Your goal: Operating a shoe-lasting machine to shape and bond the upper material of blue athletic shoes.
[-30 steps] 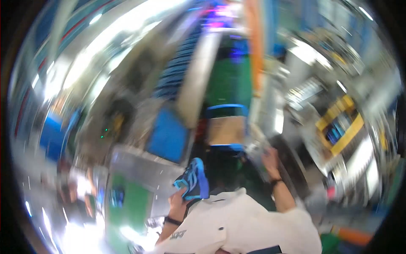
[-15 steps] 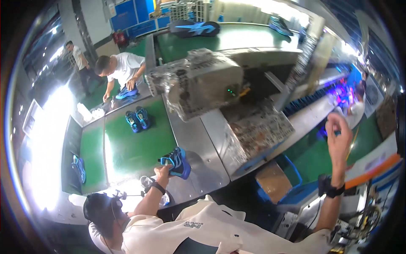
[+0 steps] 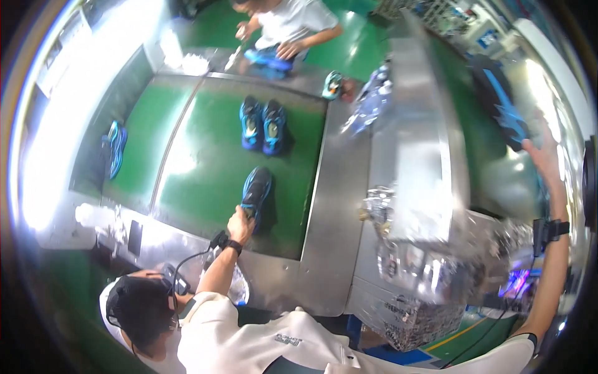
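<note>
My left hand (image 3: 242, 225) is closed round the heel end of a black and blue sports shoe (image 3: 256, 186), low over the green belt, toe pointing away. Beyond it stands a pair of similar shoes, the left one (image 3: 250, 123) and the right one (image 3: 273, 127), side by side. At far right my right hand (image 3: 547, 153) reaches over a raised belt, blurred, with thumb and fingers apart. Its thumb is at the near end of a dark item with light-blue markings (image 3: 498, 103), apparently a shoe; whether they touch, I cannot tell.
Another blue shoe (image 3: 116, 149) lies at the left. Across the belt, a co-worker (image 3: 298, 25) handles a blurred blue shoe (image 3: 269, 63). A person in a black cap (image 3: 142, 308) is beside my left arm. Foil-wrapped machinery (image 3: 423, 262) stands between the belts.
The view has swung. My left hand has brought its shoe from over the metal edge to the green belt. My right hand has gone from raised in the air to the dark item.
</note>
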`<action>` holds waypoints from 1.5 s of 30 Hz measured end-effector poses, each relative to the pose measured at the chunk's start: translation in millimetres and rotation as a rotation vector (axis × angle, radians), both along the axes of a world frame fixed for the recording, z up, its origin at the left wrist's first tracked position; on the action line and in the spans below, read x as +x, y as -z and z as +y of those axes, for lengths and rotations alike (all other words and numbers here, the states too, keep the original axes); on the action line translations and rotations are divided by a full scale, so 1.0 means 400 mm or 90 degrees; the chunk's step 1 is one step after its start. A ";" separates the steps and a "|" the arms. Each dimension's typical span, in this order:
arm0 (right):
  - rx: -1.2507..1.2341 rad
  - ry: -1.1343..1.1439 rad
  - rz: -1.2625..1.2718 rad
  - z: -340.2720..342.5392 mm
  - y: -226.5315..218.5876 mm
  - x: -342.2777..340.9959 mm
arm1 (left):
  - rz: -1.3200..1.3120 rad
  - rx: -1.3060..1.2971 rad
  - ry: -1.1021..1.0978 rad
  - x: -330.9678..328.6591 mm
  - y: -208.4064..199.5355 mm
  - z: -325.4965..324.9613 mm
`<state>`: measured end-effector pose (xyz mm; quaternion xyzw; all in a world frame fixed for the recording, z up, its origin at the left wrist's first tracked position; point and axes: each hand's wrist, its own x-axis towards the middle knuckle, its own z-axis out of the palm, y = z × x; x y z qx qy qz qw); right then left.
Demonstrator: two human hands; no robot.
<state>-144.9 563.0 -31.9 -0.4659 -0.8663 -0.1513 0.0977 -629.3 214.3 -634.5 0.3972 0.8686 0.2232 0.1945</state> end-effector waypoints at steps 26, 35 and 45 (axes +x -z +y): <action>-0.242 -0.074 0.195 -0.050 0.065 -0.119 | 0.059 0.168 0.164 0.062 -0.005 -0.025; 0.353 -0.035 0.213 -0.607 -0.136 0.004 | -0.977 0.064 0.587 0.663 -0.729 -0.071; 0.412 0.505 0.121 -1.433 0.105 0.177 | -1.122 0.239 0.909 1.213 -1.056 -0.346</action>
